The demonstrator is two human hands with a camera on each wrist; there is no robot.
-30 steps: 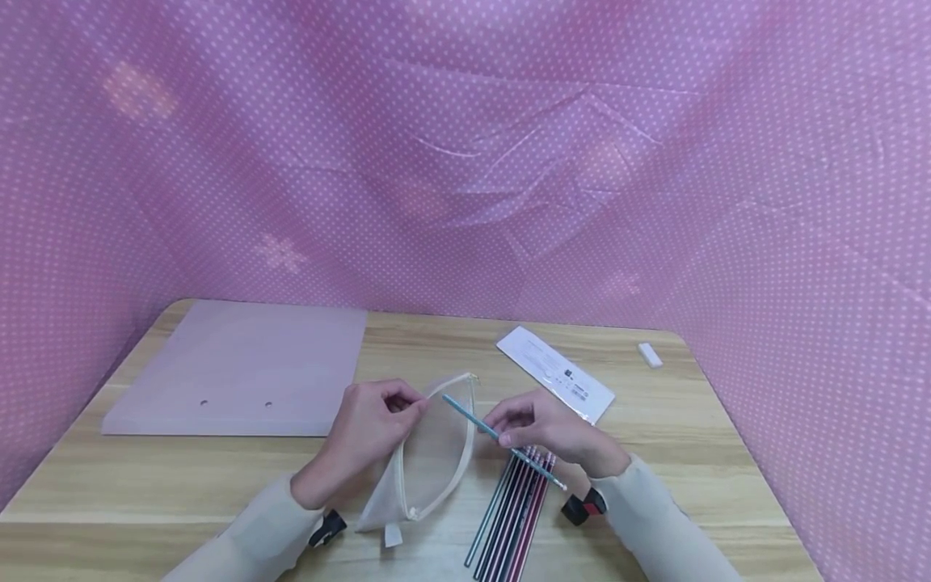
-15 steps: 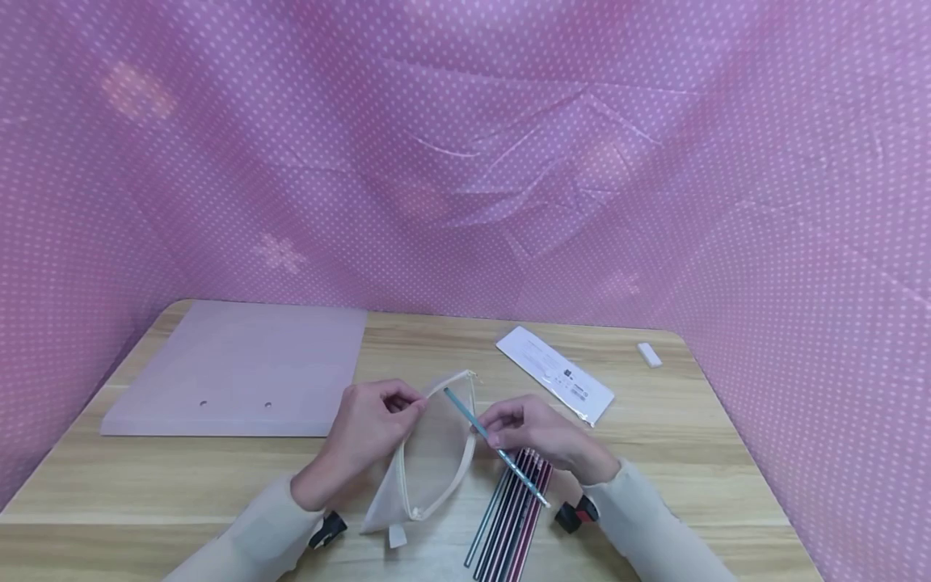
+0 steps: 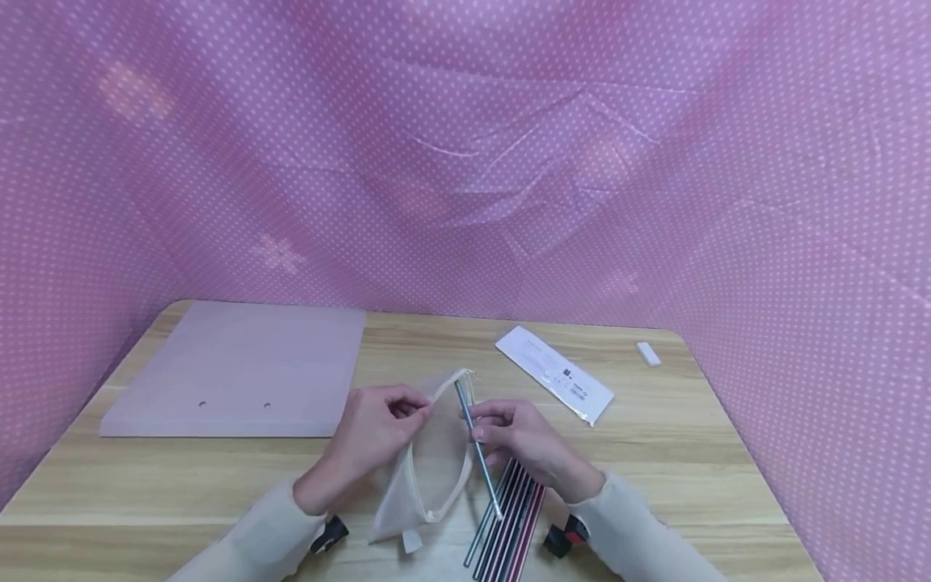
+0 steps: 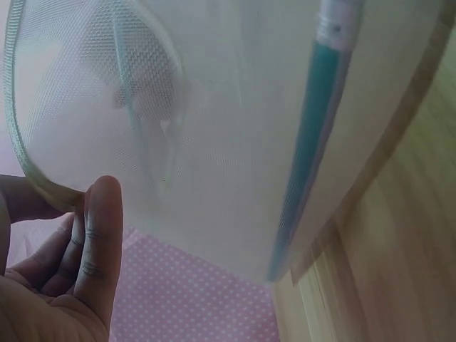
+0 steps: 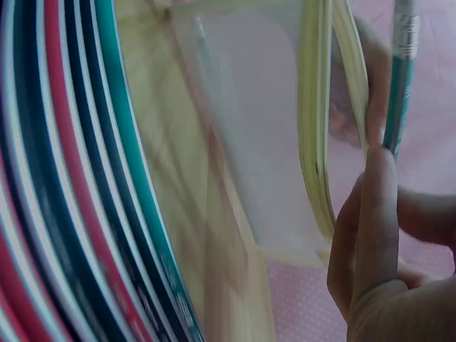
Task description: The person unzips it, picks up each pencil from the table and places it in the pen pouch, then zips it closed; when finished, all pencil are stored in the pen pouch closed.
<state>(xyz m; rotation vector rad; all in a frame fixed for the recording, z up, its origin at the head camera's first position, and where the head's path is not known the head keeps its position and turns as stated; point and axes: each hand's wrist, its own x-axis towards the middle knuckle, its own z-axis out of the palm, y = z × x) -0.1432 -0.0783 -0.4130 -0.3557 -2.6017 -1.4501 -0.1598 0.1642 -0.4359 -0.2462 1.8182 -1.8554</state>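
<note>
My left hand [image 3: 378,428] pinches the zip edge of a whitish mesh zip pouch [image 3: 396,505], whose mouth gapes. In the left wrist view a teal pencil [image 4: 306,149] with a white end shows at the pouch. My right hand [image 3: 527,440] pinches another teal pencil [image 3: 489,481] at the mouth's right side, its far end overlapping the opening and its eraser end toward me. The right wrist view shows this pencil's metal band [image 5: 407,43] above my fingers. Below the right hand, a row of dark, teal and red pencils [image 3: 509,529] lies on the table.
A pale pink folder [image 3: 254,356] with two holes covers the table's back left. Behind my right hand lies a white printed packet [image 3: 556,373], and a white eraser [image 3: 649,354] is at the far right. Pink dotted cloth [image 3: 465,202] hangs around the wooden table [image 3: 676,453].
My right hand has moved left and slightly down, swinging the pencil steeper so its eraser end points more toward me. The left hand and pouch have shifted slightly right.
</note>
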